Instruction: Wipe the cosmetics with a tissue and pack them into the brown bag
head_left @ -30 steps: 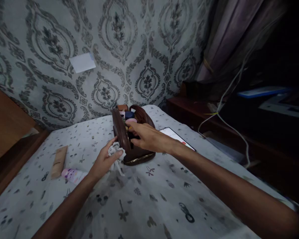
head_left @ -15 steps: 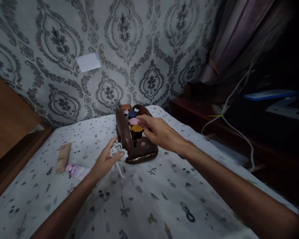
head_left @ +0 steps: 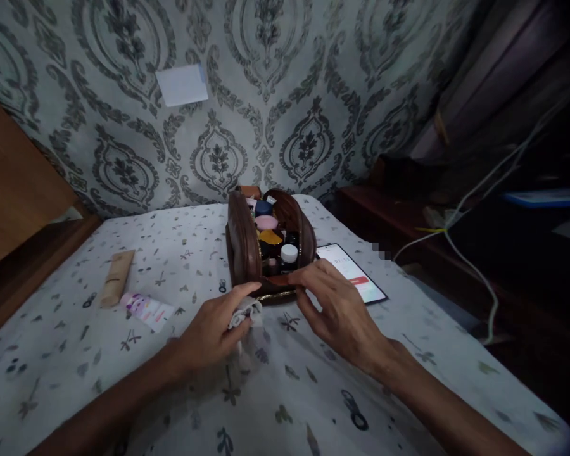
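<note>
A brown leather toiletry bag (head_left: 243,237) stands unzipped on the bed, full of small cosmetics. Among them show a white-capped jar (head_left: 289,254), a yellow-gold lid (head_left: 271,237), a pink oval item (head_left: 266,222) and a dark blue one (head_left: 263,208). My left hand (head_left: 217,323) is closed around a crumpled white cloth (head_left: 247,311) at the bag's front left corner, its index finger reaching to the bag's front. My right hand (head_left: 335,308) is at the front right, fingertips and thumb pinching the bag's front edge.
A beige tube (head_left: 117,278) and a purple-and-white tube (head_left: 147,310) lie on the patterned sheet to the left. Right of the bag lies a phone (head_left: 368,288) with its screen lit. Wooden furniture (head_left: 19,183) borders the left; white cables (head_left: 475,272) hang at the right.
My right hand has drawn back from above the bag's contents to its front edge, uncovering the white-capped jar and phone. My left hand, with the cloth, has shifted along the bag's front.
</note>
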`<state>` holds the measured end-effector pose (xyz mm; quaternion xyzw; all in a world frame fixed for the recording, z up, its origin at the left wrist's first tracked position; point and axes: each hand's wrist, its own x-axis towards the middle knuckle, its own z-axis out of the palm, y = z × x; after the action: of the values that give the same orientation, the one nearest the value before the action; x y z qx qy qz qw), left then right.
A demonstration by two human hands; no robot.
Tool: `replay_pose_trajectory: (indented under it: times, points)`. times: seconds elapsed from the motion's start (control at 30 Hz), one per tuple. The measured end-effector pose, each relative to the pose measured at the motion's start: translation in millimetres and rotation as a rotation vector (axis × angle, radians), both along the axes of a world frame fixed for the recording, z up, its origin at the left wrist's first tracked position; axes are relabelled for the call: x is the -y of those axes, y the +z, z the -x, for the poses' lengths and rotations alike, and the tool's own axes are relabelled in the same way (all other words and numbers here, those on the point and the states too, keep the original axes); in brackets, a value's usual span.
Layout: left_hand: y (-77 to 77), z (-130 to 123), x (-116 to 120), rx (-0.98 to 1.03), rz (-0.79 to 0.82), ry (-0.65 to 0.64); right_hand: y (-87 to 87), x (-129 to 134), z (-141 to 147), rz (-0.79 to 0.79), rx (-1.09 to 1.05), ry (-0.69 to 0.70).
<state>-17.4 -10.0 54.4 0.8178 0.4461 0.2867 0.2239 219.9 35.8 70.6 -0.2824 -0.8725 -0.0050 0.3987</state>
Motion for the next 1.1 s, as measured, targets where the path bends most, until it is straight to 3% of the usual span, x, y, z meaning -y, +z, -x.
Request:
replay_pose_trajectory:
  times: [0.17,0.43,0.7,0.93,1.1]
  points:
    - [-1.3,-15,-12,-0.183,-0.032,-0.036,-2.2,2,-4,0.037,0.022,0.014]
    - [0.4,-37,-20,-0.528,-0.016,0.105,-2.2,-9,-5,0.269,0.333,-0.142]
    - [-1.3,-37,-23,-0.537,-0.063,0.114,-7.3,-10,-2,0.268,0.322,-0.157]
    - [-9.5,-11,0,-0.362,-0.116,0.031,-19.4,-1,1,0.149,-0.020,-0.130]
    - [-18.7,49,25,-0.303,-0.242,0.204,-20.8,20,17,-0.017,-0.201,-0.125]
